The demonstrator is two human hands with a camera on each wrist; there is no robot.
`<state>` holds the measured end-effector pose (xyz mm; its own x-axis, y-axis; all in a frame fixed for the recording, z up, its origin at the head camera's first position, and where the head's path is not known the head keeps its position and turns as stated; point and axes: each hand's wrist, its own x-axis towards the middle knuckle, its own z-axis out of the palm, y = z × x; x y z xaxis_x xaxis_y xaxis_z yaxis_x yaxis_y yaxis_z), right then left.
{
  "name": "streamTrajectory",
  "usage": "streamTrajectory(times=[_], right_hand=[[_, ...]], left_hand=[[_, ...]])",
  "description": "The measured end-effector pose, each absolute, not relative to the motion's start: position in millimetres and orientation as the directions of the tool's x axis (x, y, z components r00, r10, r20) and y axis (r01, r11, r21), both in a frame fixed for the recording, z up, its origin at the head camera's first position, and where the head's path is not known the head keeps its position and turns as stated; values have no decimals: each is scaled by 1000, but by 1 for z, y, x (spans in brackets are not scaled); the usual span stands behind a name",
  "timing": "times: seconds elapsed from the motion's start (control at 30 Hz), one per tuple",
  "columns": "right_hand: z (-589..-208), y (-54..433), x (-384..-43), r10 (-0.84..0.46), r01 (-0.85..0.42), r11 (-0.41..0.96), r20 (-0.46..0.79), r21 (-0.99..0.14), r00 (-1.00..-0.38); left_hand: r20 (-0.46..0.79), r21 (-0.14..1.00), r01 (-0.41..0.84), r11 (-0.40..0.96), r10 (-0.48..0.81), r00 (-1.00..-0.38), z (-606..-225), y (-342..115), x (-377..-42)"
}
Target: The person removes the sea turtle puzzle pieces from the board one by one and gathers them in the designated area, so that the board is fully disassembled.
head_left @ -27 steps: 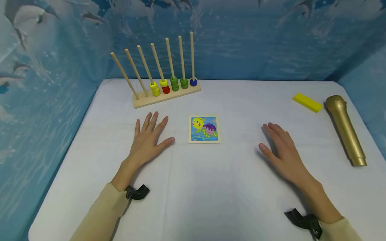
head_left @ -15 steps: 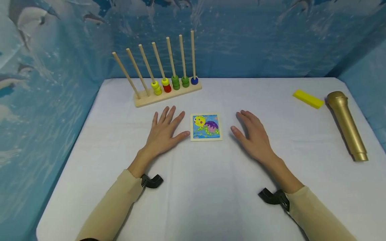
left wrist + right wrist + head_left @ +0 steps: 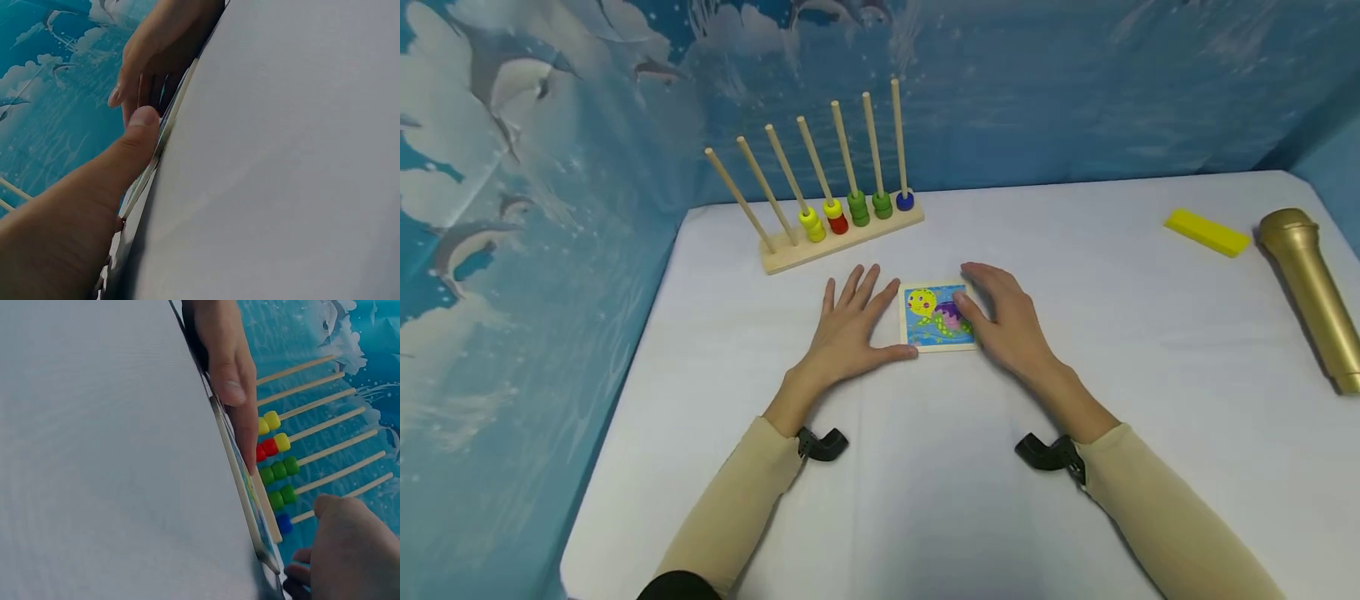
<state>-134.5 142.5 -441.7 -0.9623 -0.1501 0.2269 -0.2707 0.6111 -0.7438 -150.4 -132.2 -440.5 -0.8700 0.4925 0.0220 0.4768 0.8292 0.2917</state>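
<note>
A square picture puzzle (image 3: 925, 337) with a yellow and purple turtle on blue lies flat on the white table between my hands. My left hand (image 3: 846, 337) is spread at its left side, the index fingertip by the upper left corner and the thumb by the lower left corner. My right hand (image 3: 1011, 329) is at the right edge, its thumb over the picture and its fingers beside the far right corner. In the right wrist view the right thumb stands apart from the puzzle (image 3: 237, 472). Whether the left fingertips touch the frame I cannot tell.
Behind the puzzle stands a wooden bead rack (image 3: 842, 242) with upright pegs and yellow, red, green and blue beads. A yellow block (image 3: 1207, 232) and a gold microphone-shaped object (image 3: 1311, 300) lie at the right. A blue sea-print curtain (image 3: 1037, 100) hangs behind the table.
Both hands have moved inward to the puzzle, the left from the left and the right from farther right. The head view has shifted a little; the puzzle seems to lie where it was.
</note>
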Motion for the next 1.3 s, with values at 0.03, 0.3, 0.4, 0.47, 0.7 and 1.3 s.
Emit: streamTrajectory(times=[0.03, 0.3, 0.4, 0.47, 0.7, 1.3], right_hand=[[-442, 145, -134, -163, -285, 606, 235, -743, -958], [-440, 131, -143, -241, -366, 558, 276, -745, -930], [-437, 119, -149, -207, -333, 570, 261, -751, -943], [-435, 111, -153, -189, -318, 574, 256, -755, -948], [-436, 97, -151, -213, -346, 578, 273, -739, -938], [-434, 87, -158, -239, -397, 635, 320, -662, -917]], left_hand=[[14, 299, 477, 826, 496, -868, -442, -129, -150], [38, 304, 495, 814, 509, -860, -440, -132, -153], [63, 298, 519, 801, 526, -848, -436, -137, -160], [75, 292, 528, 797, 532, -844, -435, -139, -162], [81, 271, 537, 799, 537, -840, -438, -139, -157], [109, 312, 569, 760, 567, -817, -441, -133, -164]])
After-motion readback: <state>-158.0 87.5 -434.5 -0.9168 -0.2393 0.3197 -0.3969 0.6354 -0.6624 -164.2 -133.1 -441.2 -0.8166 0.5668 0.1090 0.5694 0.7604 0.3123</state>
